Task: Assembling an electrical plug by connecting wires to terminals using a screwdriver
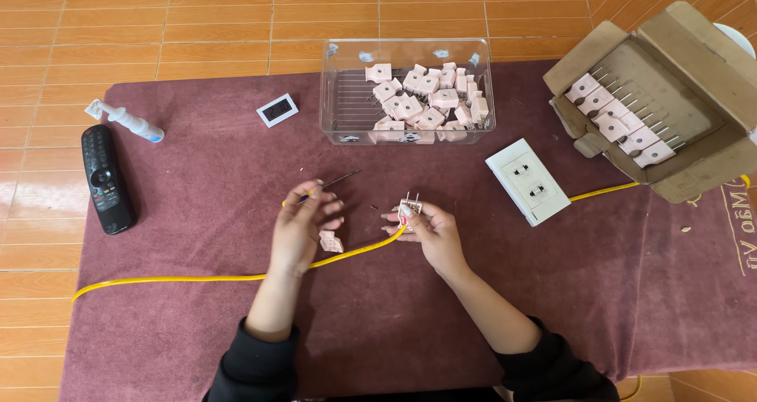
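At frame centre, the right hand (432, 230) pinches a small pink plastic plug (409, 209) on a stiff yellow cable (197, 277); the left hand (303, 221) grips a thin screwdriver (335, 182). The plug looks light and brittle, best held by its body.

A matt, napped maroon cloth (197, 236) is spread over glossy orange floor tiles (158, 24). Clear, shiny plastic is seen in the box (331, 94), dull pink plastic in the plugs (426, 94). The yellow cable (173, 278) is sheathed smooth; rough brown cardboard forms the carton (702, 47).
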